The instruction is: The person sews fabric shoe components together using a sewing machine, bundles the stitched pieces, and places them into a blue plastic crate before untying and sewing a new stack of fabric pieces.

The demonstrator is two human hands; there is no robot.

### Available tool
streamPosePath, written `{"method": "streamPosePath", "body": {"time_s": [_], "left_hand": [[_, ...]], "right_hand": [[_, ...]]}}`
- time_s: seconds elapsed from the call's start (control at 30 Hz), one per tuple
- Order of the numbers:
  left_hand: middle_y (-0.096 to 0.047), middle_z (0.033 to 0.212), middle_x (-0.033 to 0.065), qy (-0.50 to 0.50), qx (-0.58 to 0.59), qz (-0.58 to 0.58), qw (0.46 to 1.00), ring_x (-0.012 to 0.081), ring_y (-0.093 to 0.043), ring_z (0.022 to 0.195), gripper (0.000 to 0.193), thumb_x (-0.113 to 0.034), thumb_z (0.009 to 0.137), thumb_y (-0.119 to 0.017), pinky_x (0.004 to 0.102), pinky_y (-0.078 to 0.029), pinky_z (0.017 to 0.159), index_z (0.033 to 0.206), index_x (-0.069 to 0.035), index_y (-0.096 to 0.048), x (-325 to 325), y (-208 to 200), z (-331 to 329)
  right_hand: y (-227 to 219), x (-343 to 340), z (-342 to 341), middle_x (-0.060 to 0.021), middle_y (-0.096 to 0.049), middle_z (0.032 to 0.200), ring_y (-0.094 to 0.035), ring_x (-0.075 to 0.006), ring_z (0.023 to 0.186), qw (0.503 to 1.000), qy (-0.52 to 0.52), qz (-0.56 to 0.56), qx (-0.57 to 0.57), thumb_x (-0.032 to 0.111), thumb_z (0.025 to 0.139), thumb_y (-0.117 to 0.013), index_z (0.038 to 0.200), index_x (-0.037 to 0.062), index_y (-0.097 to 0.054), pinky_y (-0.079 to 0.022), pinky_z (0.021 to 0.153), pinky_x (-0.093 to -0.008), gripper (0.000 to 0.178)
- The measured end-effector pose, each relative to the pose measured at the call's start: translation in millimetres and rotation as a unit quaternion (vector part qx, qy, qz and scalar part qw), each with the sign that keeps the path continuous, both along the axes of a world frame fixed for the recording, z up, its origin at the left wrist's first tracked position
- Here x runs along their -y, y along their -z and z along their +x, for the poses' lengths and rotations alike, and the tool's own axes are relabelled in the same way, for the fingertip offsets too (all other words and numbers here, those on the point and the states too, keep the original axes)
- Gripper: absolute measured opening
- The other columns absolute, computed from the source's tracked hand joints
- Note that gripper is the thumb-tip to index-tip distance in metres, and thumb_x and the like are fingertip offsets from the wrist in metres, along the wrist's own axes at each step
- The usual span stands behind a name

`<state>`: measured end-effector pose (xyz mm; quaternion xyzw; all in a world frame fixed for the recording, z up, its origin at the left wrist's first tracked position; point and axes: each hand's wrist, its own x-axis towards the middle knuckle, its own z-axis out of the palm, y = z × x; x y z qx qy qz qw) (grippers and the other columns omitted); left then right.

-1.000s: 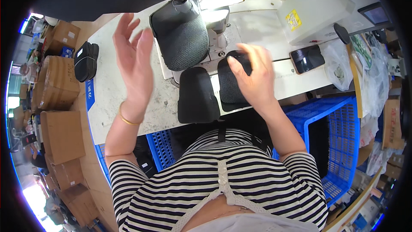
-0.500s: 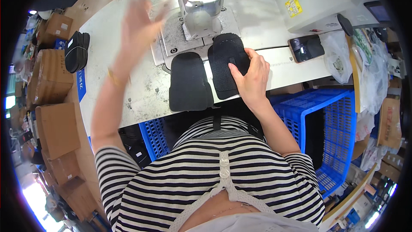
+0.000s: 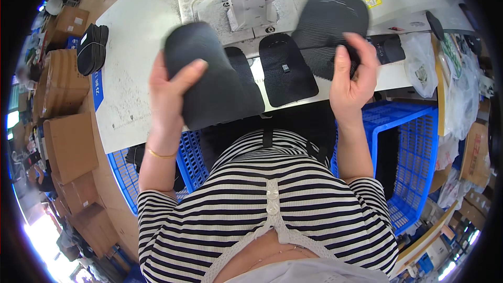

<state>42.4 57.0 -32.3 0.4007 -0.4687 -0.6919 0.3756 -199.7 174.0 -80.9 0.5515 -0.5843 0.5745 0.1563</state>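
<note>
While right hand (image 3: 356,76) overlaps, phone (image 3: 393,49) shows partly.

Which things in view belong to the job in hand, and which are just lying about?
Apparently in the job:
- left hand, gripping a dark pad
- right hand, holding a wider black piece
- flat black pad on the white table
- machine, probably

Apparently lying about:
- phone
- plastic bag
- cardboard boxes
- banded black bundle, though perhaps related
</note>
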Motion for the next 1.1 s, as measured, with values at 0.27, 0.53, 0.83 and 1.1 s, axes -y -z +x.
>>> {"method": "streamPosePath", "body": {"time_s": [0.27,0.53,0.83,1.1], "left_hand": [[-0.071,0.103,0.0099,0.005,-0.138,-0.058,0.989,0.0162,-0.068,0.091,0.022,0.004,0.086,-0.068,0.0287,-0.056,0.082,0.108,0.001,-0.066,-11,-14,-18],[-0.069,0.107,0.0131,-0.015,-0.189,-0.035,0.981,0.0215,-0.069,0.095,0.025,0.006,0.088,-0.064,0.0332,-0.057,0.086,0.112,0.001,-0.064,6,-5,-12],[-0.07,0.098,0.0117,-0.019,-0.146,0.002,0.989,0.0192,-0.069,0.087,0.029,0.011,0.081,-0.069,0.0307,-0.057,0.08,0.108,0.002,-0.064,6,-12,-15],[-0.069,0.1,0.0116,-0.012,-0.096,-0.059,0.994,0.0189,-0.068,0.088,0.034,0.01,0.079,-0.072,0.0305,-0.057,0.081,0.111,0.003,-0.061,18,-19,-22]], "right_hand": [[-42,24,54,-0.0118,-0.059,0.09,-0.055,-0.0166,0.076,0.887,-0.35,0.13,0.271,0.005,0.092,-0.054,0.099,-0.0018,-0.061,-0.044,0.064,-0.0263,0.012],[-26,7,59,-0.0089,-0.063,0.097,-0.061,-0.0092,0.075,0.903,-0.269,0.118,0.315,0.0,0.084,-0.068,0.088,0.0002,-0.064,-0.052,0.064,-0.0223,0.005],[-25,9,65,-0.0093,-0.065,0.096,-0.065,-0.0098,0.074,0.859,-0.28,0.122,0.41,-0.005,0.085,-0.066,0.088,-0.0035,-0.061,-0.055,0.065,-0.0217,0.006],[-35,11,70,-0.0122,-0.066,0.09,-0.068,-0.0134,0.073,0.803,-0.279,0.129,0.51,-0.006,0.087,-0.061,0.092,-0.006,-0.056,-0.058,0.068,-0.0252,0.007]]}}
